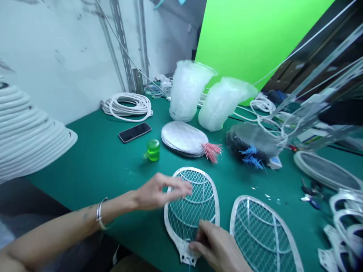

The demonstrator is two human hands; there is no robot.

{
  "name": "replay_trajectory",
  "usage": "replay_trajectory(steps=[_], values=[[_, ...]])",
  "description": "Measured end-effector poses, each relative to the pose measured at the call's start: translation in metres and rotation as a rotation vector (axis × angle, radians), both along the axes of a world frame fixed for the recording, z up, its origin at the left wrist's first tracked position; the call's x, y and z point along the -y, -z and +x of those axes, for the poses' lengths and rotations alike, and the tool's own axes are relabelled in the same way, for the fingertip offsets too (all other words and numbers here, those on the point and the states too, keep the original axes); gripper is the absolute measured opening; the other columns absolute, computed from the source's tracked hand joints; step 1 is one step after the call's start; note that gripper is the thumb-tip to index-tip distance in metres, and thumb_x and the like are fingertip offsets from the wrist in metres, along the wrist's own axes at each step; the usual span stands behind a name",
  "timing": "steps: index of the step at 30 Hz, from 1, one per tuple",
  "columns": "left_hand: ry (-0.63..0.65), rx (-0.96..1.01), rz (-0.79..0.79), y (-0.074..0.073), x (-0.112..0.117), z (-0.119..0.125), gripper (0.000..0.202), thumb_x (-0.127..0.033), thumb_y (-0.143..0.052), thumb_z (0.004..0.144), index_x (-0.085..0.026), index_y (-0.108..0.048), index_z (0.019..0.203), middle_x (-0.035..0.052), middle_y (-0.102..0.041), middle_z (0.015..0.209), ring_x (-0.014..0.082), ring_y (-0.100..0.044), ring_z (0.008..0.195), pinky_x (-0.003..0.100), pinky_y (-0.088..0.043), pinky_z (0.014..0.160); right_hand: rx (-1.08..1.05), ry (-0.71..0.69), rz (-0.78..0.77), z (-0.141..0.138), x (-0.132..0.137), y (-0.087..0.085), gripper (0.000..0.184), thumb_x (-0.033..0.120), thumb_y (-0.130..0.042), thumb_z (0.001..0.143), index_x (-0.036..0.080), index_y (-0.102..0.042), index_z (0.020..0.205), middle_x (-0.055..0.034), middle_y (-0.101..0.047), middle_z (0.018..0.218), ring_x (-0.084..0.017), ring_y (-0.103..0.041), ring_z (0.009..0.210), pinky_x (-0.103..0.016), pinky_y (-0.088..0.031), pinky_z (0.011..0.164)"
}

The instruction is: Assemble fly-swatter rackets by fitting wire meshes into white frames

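The right hand [217,247] pinches narrowly on the lower mesh of the white mosquito-racket head [195,211], while the left hand [159,192] spreads wide just above.

Bare left forearm [53,230], sleeveless. Thin silver bangle [100,213], open-ended, on left wrist. Small dark tattoo [86,215] on forearm just above it. Left hand [159,192] bare, fingers unadorned. Right hand [218,245] bare, forearm cut off by frame edge.
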State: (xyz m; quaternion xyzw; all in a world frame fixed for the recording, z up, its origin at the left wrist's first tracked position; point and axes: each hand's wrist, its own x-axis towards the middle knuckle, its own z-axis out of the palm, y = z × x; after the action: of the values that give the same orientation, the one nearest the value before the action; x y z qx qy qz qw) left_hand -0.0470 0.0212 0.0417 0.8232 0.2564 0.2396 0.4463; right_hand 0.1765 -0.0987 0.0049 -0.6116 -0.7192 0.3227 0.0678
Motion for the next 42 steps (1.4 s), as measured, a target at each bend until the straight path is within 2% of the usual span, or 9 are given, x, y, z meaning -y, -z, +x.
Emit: replay_trajectory(steps=[4,7,10,15,25,30,35,38,42], values=[[-0.448,-0.420,0.263,-0.020,-0.078,0.054,0.039,-0.036,-0.037,0.099,-0.021,-0.060,0.126,0.0047,-0.057,0.136,0.0239,-0.045,0.132,0.040,-0.031,0.114,-0.028,-0.089,0.016,0.004,-0.038,-0.038,0.014,0.034,-0.067,0.083,0.026,-0.063,0.072,0.0049,-0.070,0.070,-0.013,-0.062,0.060,-0.021,-0.036,0.050],[-0.593,-0.564,0.262,-0.007,-0.134,0.089,0.050,-0.031,-0.035,0.097,-0.013,-0.042,0.143,0.0128,-0.028,0.156,0.0339,-0.013,0.146,0.055,-0.005,0.118,0.068,0.010,0.218,0.011,-0.101,-0.069,0.020,0.041,-0.056,0.090,0.028,-0.067,0.081,0.0034,-0.072,0.080,-0.015,-0.065,0.069,-0.023,-0.043,0.059],[-0.675,-0.670,0.150,0.018,-0.167,0.102,0.057,-0.037,-0.037,0.095,-0.015,-0.035,0.147,0.0152,-0.019,0.158,0.0419,-0.007,0.145,0.065,-0.004,0.112,0.234,0.159,0.348,0.016,-0.172,-0.082,0.024,0.040,-0.051,0.092,0.024,-0.068,0.090,-0.0045,-0.072,0.093,-0.022,-0.065,0.086,-0.032,-0.045,0.072],[-0.672,-0.753,0.059,0.042,-0.182,0.099,0.061,-0.045,-0.034,0.093,-0.023,-0.028,0.150,0.0139,-0.014,0.159,0.0418,-0.007,0.145,0.066,-0.006,0.111,0.439,0.234,0.234,0.014,-0.245,-0.071,0.018,0.036,-0.063,0.086,0.018,-0.068,0.086,-0.0083,-0.070,0.096,-0.025,-0.062,0.098,-0.044,-0.045,0.088],[-0.654,-0.667,0.051,0.034,-0.183,0.095,0.058,-0.044,-0.031,0.096,-0.018,-0.032,0.148,0.0184,-0.019,0.157,0.0444,-0.010,0.144,0.068,-0.011,0.108,0.232,0.300,-0.123,0.034,-0.291,-0.069,0.027,0.037,-0.060,0.090,0.016,-0.062,0.107,-0.0048,-0.064,0.106,-0.018,-0.063,0.088,-0.036,-0.055,0.075],[-0.625,-0.491,0.275,0.021,-0.160,0.087,0.075,-0.061,-0.038,0.091,-0.015,-0.027,0.149,0.0180,-0.015,0.158,0.0413,-0.007,0.145,0.058,-0.016,0.113,-0.075,0.426,-0.131,0.035,-0.295,-0.070,0.027,0.037,-0.059,0.091,0.016,-0.061,0.109,-0.0051,-0.064,0.105,-0.016,-0.063,0.084,-0.034,-0.055,0.071],[-0.712,-0.460,0.599,0.013,-0.140,0.074,0.044,-0.015,-0.048,0.090,-0.009,-0.054,0.133,0.0189,-0.051,0.140,0.0315,-0.042,0.135,0.046,-0.030,0.114,-0.460,0.559,-0.179,0.027,-0.266,-0.084,0.040,0.051,-0.053,0.091,0.013,-0.060,0.101,-0.0082,-0.068,0.094,-0.015,-0.067,0.073,-0.030,-0.056,0.065],[-0.661,-0.377,0.731,0.000,-0.124,0.063,0.048,-0.003,-0.033,0.092,-0.011,-0.051,0.136,0.0138,-0.051,0.141,0.0245,-0.044,0.134,0.044,-0.029,0.116,-0.724,0.601,-0.210,0.018,-0.216,-0.092,0.057,0.064,-0.049,0.086,0.012,-0.057,0.110,-0.0147,-0.070,0.103,-0.021,-0.071,0.086,-0.032,-0.058,0.074],[-0.311,-0.155,1.104,-0.007,-0.062,0.042,0.040,-0.007,-0.039,0.096,-0.013,-0.054,0.132,0.0100,-0.051,0.142,0.0276,-0.032,0.141,0.052,-0.027,0.117,-1.149,0.750,-0.132,-0.004,-0.108,-0.086,0.057,0.041,-0.077,0.072,0.016,-0.058,0.120,-0.0113,-0.069,0.115,-0.023,-0.067,0.104,-0.030,-0.055,0.086]])
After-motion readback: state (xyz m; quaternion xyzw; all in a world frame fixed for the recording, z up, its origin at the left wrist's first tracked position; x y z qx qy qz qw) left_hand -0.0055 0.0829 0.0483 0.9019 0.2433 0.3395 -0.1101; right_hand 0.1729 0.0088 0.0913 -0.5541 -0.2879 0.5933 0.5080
